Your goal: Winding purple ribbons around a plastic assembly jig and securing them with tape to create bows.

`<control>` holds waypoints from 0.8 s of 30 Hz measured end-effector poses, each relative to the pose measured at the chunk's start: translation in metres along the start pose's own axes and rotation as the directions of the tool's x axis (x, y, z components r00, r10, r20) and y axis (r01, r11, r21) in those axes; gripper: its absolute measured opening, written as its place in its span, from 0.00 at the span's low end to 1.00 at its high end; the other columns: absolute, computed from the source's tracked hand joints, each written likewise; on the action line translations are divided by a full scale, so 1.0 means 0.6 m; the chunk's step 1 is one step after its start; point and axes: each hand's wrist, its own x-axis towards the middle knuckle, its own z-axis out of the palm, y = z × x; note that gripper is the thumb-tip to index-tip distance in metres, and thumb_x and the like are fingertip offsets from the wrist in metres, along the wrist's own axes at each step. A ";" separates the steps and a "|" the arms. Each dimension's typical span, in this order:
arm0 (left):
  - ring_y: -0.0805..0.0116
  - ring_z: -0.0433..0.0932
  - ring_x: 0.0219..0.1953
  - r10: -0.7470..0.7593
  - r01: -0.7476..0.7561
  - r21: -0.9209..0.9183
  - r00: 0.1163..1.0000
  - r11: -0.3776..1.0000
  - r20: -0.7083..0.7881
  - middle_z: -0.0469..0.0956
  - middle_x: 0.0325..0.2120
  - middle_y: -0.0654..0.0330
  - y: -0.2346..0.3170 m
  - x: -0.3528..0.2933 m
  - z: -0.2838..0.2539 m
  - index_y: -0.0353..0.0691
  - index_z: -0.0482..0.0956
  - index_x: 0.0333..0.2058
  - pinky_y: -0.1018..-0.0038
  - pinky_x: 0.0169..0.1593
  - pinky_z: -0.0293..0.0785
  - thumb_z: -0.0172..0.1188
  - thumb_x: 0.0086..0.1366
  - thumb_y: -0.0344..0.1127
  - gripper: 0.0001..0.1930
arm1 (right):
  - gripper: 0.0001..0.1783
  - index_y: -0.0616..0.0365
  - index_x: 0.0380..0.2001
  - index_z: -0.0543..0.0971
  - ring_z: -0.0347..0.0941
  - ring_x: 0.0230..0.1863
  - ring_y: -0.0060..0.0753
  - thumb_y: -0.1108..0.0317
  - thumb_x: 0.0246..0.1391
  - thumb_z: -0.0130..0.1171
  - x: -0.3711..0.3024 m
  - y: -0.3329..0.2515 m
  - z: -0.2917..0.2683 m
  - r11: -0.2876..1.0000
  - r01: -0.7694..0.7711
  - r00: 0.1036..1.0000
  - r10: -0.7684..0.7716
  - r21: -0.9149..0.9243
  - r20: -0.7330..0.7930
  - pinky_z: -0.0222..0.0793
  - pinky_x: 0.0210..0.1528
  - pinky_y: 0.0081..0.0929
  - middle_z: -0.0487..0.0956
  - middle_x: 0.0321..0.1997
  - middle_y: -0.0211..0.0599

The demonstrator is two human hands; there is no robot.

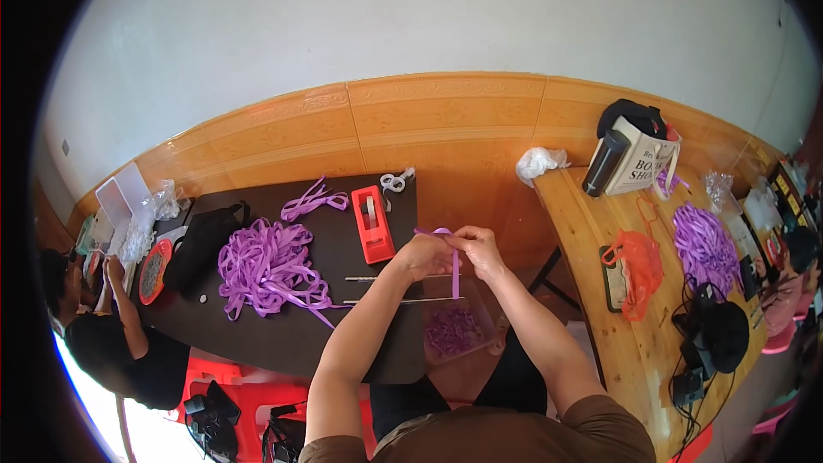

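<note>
Head view shows a narrow, flat purple ribbon (455,283) hanging beyond the dark worktop's (257,339) right edge, its top pinched in the grip of left hand (422,255) and right hand (479,249), forearms (364,317) converging.

Ribbon pile (267,267) lies left of tape dispenser (378,246).

Craft workroom: heaped purple ribbon (267,267), tape dispenser (375,243), dark worktable (257,345).

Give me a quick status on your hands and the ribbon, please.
Left hand, right hand together, holding purple ribbon. Ribbon hanging by two thin rods. Red tape dispenser near left hand, seemingly not blocking.
</note>
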 end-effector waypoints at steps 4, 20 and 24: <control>0.70 0.76 0.20 0.059 -0.061 -0.025 0.997 0.998 -0.048 0.79 0.24 0.49 -0.008 0.002 0.012 0.34 0.76 0.30 0.80 0.23 0.70 0.55 0.58 0.28 0.04 | 0.04 0.63 0.20 0.79 0.69 0.23 0.18 0.76 0.45 0.62 0.003 -0.006 -0.006 0.999 -0.042 0.999 0.042 0.019 0.015 0.62 0.28 0.16 0.77 0.20 0.30; 0.73 0.72 0.15 0.183 -0.199 -0.029 0.942 0.979 -0.283 0.77 0.19 0.56 -0.016 0.053 0.008 0.34 0.76 0.25 0.82 0.15 0.59 0.59 0.57 0.27 0.03 | 0.06 0.48 0.26 0.79 0.71 0.28 0.15 0.60 0.49 0.63 -0.038 -0.026 -0.024 0.875 -0.482 0.844 0.479 -0.048 0.241 0.59 0.26 0.14 0.78 0.27 0.22; 0.72 0.72 0.15 0.199 -0.205 0.017 0.922 0.979 -0.332 0.77 0.20 0.55 -0.020 0.066 0.002 0.33 0.76 0.26 0.80 0.15 0.61 0.58 0.57 0.25 0.02 | 0.04 0.48 0.24 0.78 0.72 0.27 0.16 0.66 0.46 0.63 -0.030 -0.019 -0.026 0.871 -0.490 0.847 0.485 -0.035 0.218 0.60 0.27 0.15 0.78 0.26 0.23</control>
